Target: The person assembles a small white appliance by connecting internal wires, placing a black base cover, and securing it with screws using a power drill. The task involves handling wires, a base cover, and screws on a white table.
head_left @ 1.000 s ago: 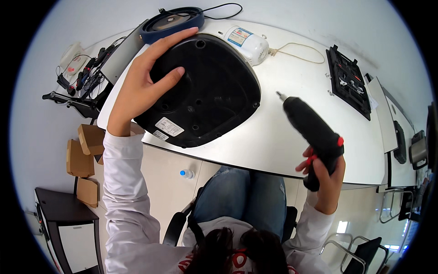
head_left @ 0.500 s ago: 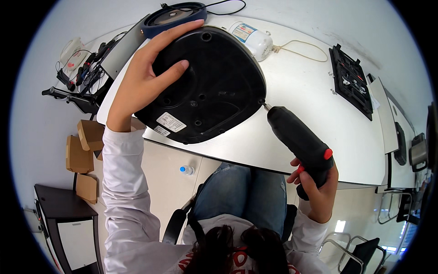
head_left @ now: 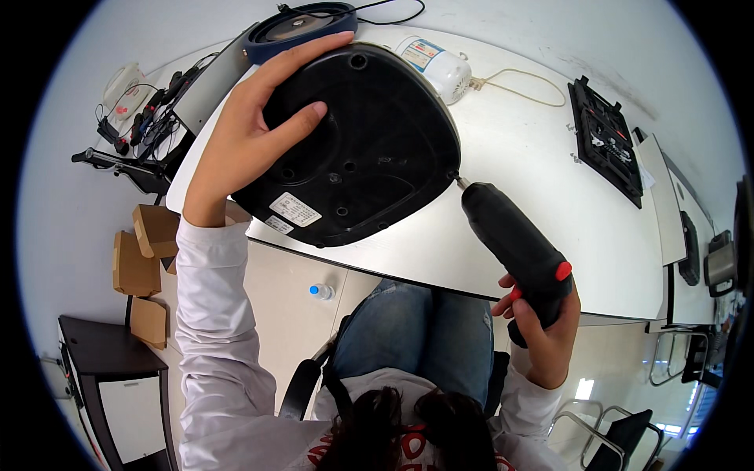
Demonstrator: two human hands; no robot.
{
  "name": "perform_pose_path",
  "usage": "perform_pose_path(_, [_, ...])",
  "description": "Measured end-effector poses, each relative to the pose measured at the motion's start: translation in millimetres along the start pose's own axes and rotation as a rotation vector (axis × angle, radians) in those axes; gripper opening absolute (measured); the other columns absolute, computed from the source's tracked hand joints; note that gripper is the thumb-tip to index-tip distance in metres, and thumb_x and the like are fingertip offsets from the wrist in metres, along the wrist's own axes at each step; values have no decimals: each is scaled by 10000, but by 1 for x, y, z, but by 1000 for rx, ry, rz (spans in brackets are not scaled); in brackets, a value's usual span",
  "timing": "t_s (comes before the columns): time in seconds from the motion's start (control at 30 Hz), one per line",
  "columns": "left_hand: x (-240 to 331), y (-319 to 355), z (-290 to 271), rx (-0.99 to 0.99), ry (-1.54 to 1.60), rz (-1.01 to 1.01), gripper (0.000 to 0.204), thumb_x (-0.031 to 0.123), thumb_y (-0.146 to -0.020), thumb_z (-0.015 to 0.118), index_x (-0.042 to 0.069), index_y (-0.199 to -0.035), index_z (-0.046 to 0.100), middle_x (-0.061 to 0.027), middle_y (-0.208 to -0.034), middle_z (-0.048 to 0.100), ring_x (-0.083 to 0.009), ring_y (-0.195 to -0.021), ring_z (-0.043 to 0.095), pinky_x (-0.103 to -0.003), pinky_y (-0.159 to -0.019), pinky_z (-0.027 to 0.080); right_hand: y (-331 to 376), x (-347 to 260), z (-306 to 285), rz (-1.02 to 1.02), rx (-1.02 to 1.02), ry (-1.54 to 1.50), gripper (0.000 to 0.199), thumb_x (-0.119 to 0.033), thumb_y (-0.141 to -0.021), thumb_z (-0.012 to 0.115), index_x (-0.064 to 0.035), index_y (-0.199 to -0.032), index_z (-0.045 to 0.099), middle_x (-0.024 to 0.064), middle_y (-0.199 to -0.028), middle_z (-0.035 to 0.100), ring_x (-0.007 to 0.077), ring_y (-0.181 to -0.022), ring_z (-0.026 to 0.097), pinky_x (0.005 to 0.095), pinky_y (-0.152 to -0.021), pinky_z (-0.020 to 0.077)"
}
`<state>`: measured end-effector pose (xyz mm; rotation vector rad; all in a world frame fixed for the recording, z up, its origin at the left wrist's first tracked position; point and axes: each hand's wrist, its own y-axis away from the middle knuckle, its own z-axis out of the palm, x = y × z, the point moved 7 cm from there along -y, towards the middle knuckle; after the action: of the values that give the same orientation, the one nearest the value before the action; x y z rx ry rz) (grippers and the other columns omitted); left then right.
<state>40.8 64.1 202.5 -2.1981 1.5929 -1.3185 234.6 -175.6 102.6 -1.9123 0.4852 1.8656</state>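
Observation:
A rounded black plastic appliance base (head_left: 369, 133) is tipped up over the white table, its underside with screw holes and white labels facing me. My left hand (head_left: 255, 129) grips its upper left edge, thumb across the underside and fingers along the rim. In my right hand (head_left: 547, 330) is a black cordless screwdriver (head_left: 510, 231) with red buttons, held by its handle. Its bit meets the base at a hole near the right corner. Whether a screw sits there is too small to tell.
Behind the base lie a round dark blue part (head_left: 298, 31) with a cable and a white cylindrical motor (head_left: 436, 69) with a cord. An open black tool case (head_left: 605, 141) stands at the right on the white table (head_left: 518, 133). Cardboard boxes (head_left: 135, 263) are at the left.
The base and the screwdriver have shifted very slightly. The bit stays at the same corner hole, and both hands keep their holds.

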Motion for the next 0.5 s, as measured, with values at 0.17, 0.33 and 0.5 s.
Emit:
perform_pose_path(0.17, [2,0,0,3,-7,-6,541,89,-815,583,59,-1347,491,-107,-1341,518,-207,-1202,510,-307,-1042,346,2,1,2,6,10,-2,387,8,-737,631,30,-1096,489,159,-902,642,166,-701,631,288,-670,542])
perform_pose_path(0.33, [1,-2,2,-9,-8,1,547,71,-809,578,62,-1349,491,-104,-1337,522,-202,-1202,511,-302,-1038,352,5,3,3,-74,28,163,385,-33,-736,656,17,-1080,491,126,-826,648,156,-672,628,274,-649,516])
perform_pose_path(0.5, [5,-4,4,-28,-30,20,544,42,-813,566,64,-1351,489,-98,-1336,526,-196,-1197,514,-296,-1029,362,7,-7,7,-33,52,221,355,-75,-744,670,3,-1044,496,106,-737,639,172,-602,615,278,-599,485])
